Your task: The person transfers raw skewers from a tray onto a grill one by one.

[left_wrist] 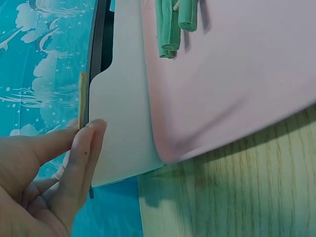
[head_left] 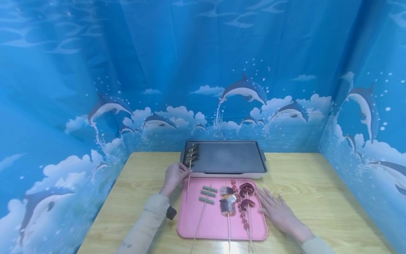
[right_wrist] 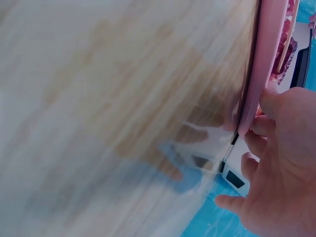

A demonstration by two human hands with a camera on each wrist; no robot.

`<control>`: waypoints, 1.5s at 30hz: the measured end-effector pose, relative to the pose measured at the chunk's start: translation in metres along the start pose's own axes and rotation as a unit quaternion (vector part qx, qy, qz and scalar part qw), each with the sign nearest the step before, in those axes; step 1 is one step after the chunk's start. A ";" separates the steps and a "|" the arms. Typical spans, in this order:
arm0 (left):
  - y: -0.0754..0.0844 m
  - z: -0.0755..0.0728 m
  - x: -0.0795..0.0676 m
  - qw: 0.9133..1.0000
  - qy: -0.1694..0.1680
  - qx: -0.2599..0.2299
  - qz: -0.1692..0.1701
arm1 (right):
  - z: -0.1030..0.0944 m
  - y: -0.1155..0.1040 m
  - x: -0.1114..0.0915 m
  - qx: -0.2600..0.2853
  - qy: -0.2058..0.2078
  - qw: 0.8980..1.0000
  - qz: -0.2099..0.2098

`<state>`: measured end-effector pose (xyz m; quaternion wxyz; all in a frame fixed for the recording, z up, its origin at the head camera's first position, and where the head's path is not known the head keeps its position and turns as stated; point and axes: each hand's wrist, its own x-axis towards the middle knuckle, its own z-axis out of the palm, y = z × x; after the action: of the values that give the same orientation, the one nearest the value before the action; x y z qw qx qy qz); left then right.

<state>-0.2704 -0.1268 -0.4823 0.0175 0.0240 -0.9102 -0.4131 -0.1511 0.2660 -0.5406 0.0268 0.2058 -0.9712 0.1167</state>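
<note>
My left hand (head_left: pixel 174 176) pinches the stick of a skewer (head_left: pixel 191 155) between thumb and fingertips. Dark, banded pieces on that skewer lie at the left end of the black griddle (head_left: pixel 231 157). The left wrist view shows only the bare stick (left_wrist: pixel 82 96) above the fingertips. Beside the right edge of the pink tray (head_left: pixel 187 225), my right hand (head_left: pixel 279 212) is spread, its fingers extended and its thumb at the rim. On the tray are a green-piece skewer (head_left: pixel 207 194), a silvery fish-like skewer (head_left: pixel 227 205), a small red-piece skewer (head_left: pixel 243 212) and a curled tentacle skewer (head_left: pixel 246 204).
The griddle stands just behind the tray, near the table's back edge. Light wood tabletop (head_left: pixel 301 183) extends on both sides. A small black object (head_left: pixel 171 212) shows at the left sleeve. Blue dolphin-print curtains (head_left: pixel 203 63) enclose the back and sides.
</note>
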 end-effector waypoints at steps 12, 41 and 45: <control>-0.004 -0.004 -0.008 1.000 0.013 -0.003 0.001 | 0.000 0.000 0.001 -0.010 -0.003 1.000 -0.001; -0.029 -0.011 -0.080 0.999 -0.016 -0.048 -0.016 | -0.001 -0.001 0.001 -0.004 -0.003 1.000 -0.003; -0.031 -0.005 -0.093 0.997 -0.043 -0.061 -0.032 | -0.001 0.000 0.000 -0.008 -0.003 1.000 -0.003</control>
<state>-0.1759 -0.1456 -0.5035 -0.0338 0.0345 -0.8822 -0.4684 -0.1508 0.2660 -0.5396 0.0261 0.2085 -0.9717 0.1084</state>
